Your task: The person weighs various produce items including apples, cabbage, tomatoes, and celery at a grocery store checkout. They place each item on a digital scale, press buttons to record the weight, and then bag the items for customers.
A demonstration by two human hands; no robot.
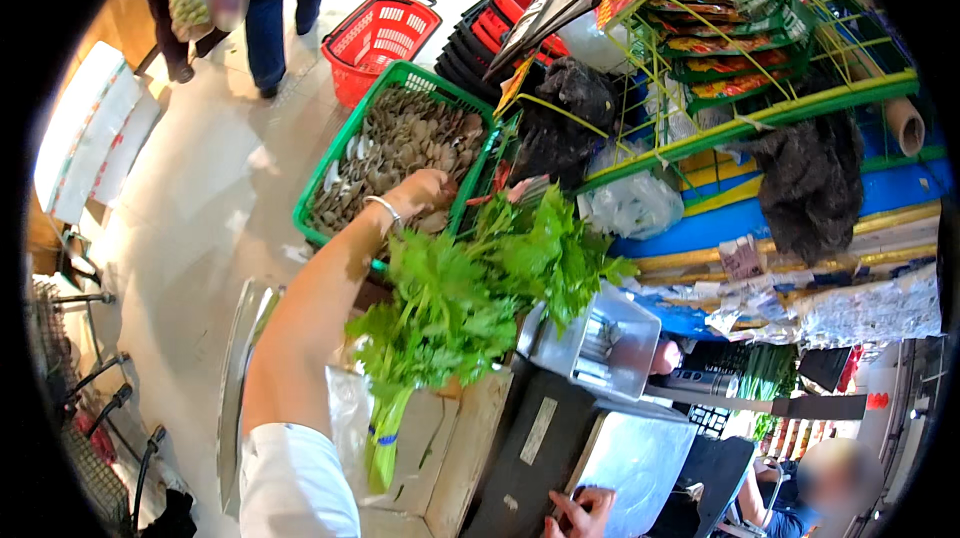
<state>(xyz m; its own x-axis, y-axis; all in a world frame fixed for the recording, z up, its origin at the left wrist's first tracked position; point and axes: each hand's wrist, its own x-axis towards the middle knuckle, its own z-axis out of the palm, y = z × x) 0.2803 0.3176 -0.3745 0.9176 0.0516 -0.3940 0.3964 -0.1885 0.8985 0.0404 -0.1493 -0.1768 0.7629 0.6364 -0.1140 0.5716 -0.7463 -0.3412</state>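
Note:
My left hand (420, 197), with a bracelet at the wrist, reaches into a green plastic basket (319, 185) filled with oyster mushrooms (397, 133). Its fingertips are among the mushrooms at the basket's near right side, and their grip is hidden. Beside that forearm lies a leafy bunch of celery (450, 313), its stalks bound by a blue band over an open box (469, 448). At the bottom edge my right hand (581, 512) rests with spread fingers by the rim of a flat metal plate (637, 455) on a dark housing.
Behind the green basket stand a red shopping basket (379, 43) and a stack of baskets (487, 35). A yellow-green wire rack (750, 125) with packets is at right. A clear plastic bin (615, 343) sits above the metal plate. People stand at top left; another person is at lower right.

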